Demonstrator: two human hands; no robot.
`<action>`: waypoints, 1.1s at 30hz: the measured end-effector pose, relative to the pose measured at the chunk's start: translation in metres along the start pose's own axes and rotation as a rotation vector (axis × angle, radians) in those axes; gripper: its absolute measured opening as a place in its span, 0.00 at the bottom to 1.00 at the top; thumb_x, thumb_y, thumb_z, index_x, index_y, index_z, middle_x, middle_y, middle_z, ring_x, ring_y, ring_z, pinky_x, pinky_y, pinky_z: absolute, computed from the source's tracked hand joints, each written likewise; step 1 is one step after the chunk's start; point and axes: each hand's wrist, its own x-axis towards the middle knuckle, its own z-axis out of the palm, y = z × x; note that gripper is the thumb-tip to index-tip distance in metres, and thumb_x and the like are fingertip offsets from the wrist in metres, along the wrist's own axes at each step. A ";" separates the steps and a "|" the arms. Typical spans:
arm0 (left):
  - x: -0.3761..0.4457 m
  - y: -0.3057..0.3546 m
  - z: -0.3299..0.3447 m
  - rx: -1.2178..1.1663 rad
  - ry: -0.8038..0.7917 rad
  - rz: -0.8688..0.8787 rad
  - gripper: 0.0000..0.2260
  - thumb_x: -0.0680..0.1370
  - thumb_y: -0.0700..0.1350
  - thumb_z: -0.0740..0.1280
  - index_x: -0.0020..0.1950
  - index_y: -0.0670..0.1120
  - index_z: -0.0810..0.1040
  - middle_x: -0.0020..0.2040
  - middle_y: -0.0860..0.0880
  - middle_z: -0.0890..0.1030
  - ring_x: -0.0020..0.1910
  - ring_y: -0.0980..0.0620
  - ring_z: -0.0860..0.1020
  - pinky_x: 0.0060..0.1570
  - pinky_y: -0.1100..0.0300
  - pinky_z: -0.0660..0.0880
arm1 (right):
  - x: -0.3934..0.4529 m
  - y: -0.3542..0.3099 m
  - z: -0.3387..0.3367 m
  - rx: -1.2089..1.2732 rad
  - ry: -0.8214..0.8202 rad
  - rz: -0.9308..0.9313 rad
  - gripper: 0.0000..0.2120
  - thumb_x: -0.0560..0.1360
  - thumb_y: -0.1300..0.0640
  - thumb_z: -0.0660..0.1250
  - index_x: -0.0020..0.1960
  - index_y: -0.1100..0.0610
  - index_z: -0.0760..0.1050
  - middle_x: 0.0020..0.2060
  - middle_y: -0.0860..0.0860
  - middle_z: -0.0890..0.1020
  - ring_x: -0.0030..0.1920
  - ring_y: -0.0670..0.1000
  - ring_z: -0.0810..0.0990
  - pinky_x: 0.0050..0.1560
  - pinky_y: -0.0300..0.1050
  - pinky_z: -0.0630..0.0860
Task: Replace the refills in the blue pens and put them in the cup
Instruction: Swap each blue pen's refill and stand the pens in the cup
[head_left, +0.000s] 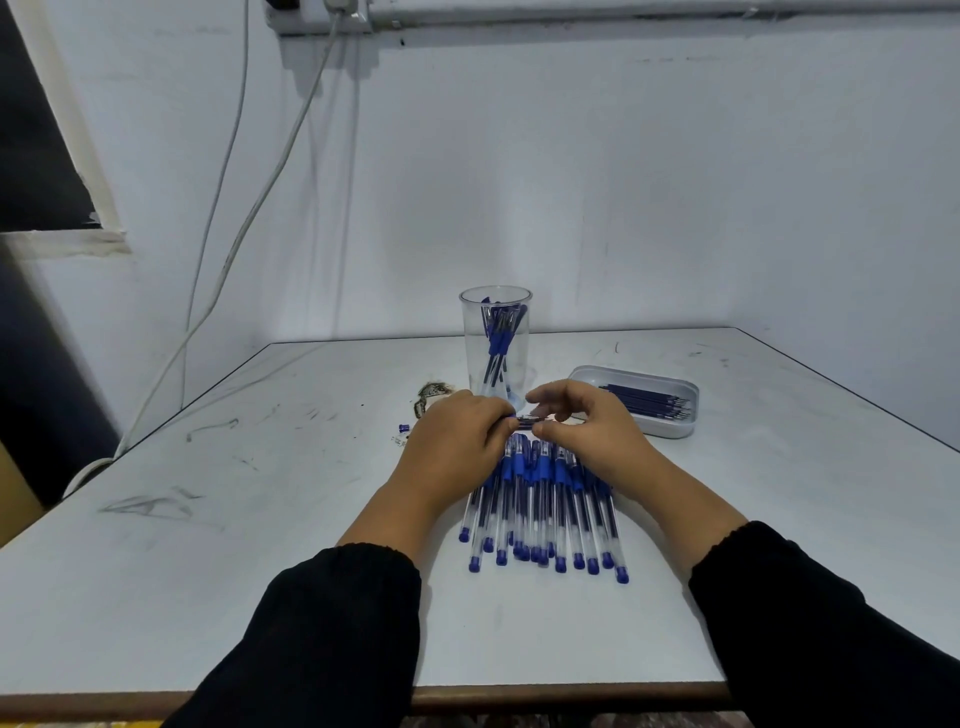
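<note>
The bench (260, 519) carries a row of blue pens (543, 512) lying lengthwise toward the person. Beyond stand the cup (495, 345) and refill tray (636, 400). Left hand (457, 449) grips 1 pen (524, 421) crosswise; right hand (582, 421) pinches its other end.

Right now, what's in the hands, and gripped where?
One blue pen, held level above the pile. Left hand grips one end, right hand pinches the other between thumb and fingers. Which end is the tip cannot be told.
</note>
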 end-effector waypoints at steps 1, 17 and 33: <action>0.000 0.000 0.000 -0.001 0.007 0.001 0.09 0.80 0.48 0.61 0.52 0.47 0.80 0.43 0.50 0.81 0.43 0.51 0.75 0.45 0.53 0.72 | -0.001 -0.002 0.000 0.032 0.000 0.009 0.08 0.73 0.60 0.72 0.49 0.48 0.80 0.41 0.47 0.84 0.44 0.44 0.81 0.47 0.36 0.77; -0.001 0.000 0.001 0.016 0.003 0.007 0.10 0.80 0.48 0.60 0.53 0.47 0.79 0.44 0.51 0.81 0.44 0.51 0.74 0.45 0.54 0.72 | 0.002 -0.004 -0.005 0.082 0.020 0.087 0.04 0.72 0.60 0.74 0.43 0.52 0.82 0.39 0.47 0.85 0.42 0.44 0.83 0.49 0.39 0.76; -0.001 0.002 0.001 -0.003 0.001 0.009 0.10 0.81 0.48 0.60 0.53 0.46 0.80 0.44 0.50 0.82 0.44 0.51 0.75 0.45 0.53 0.72 | 0.001 -0.007 -0.008 0.083 -0.001 0.120 0.04 0.74 0.55 0.72 0.47 0.55 0.83 0.39 0.49 0.86 0.44 0.43 0.84 0.53 0.41 0.76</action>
